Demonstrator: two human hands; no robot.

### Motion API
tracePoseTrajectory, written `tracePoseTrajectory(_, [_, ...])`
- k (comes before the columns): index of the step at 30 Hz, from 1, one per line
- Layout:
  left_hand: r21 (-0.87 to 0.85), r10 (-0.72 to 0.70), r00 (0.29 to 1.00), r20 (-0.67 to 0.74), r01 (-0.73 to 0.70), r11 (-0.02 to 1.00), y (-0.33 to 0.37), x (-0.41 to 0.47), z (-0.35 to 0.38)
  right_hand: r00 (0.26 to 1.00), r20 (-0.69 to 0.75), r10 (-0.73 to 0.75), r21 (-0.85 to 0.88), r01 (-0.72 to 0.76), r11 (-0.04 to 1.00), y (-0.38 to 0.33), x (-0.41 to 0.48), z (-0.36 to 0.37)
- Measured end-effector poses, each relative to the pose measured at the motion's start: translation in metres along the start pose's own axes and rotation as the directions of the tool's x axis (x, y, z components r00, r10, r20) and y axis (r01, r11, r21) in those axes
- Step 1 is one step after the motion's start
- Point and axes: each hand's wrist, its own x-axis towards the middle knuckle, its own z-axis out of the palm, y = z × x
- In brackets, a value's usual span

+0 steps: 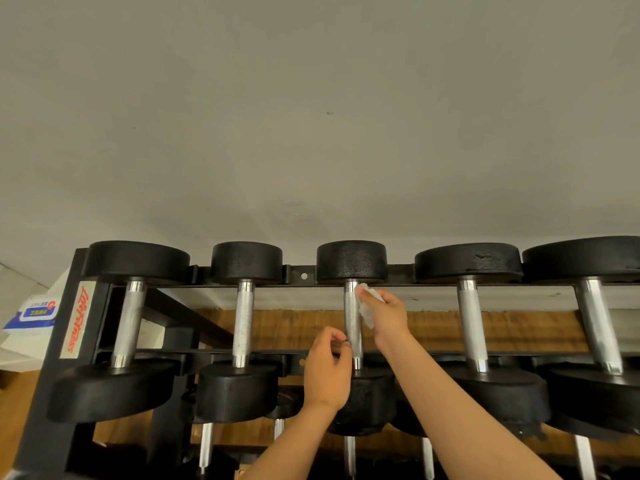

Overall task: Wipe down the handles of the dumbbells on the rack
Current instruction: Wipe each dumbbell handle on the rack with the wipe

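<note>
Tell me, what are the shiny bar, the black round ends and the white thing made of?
The handle looks like steel: chrome-bright, with cross-hatched knurling. The ends are matte black and pebbly, perhaps painted cast iron or a rubber coating. The wipe is thin, white and crumpled: tissue or cloth.

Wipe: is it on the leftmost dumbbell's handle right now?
No, the right hand holds the wipe against the middle dumbbell's handle, third from the left on the top row.
</note>
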Motion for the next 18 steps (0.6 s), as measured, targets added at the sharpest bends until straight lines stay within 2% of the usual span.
tracePoseTrajectory(2, [0.001, -0.003, 1.0, 0.0, 0.003, 1.0, 0.0, 0.0, 0.0, 1.0, -0.026, 0.001, 0.022, 0.0, 1.0, 0.004, 0.0, -0.001])
tracePoseTrajectory(5, [0.002, 0.0, 1.0, -0.008, 0.0, 1.0, 0.001, 0.0, 0.0, 0.999, 0.033, 0.004, -0.004, -0.004, 1.0, 0.005, -0.001, -0.001])
tracePoseTrajectory(12, [-0.003, -0.008, 1.0, -0.006, 0.008, 1.0, 0.001, 0.0, 0.0, 0.994, 0.023, -0.105, -0.035, 0.106, 0.994, 0.006, -0.004, -0.001])
tracePoseTrajectory(18, [0.016, -0.004, 1.0, -0.009, 0.004, 1.0, 0.0, 0.0, 0.0, 0.989, 0.05, -0.137, -0.019, 0.138, 0.99, 0.016, -0.009, -0.007])
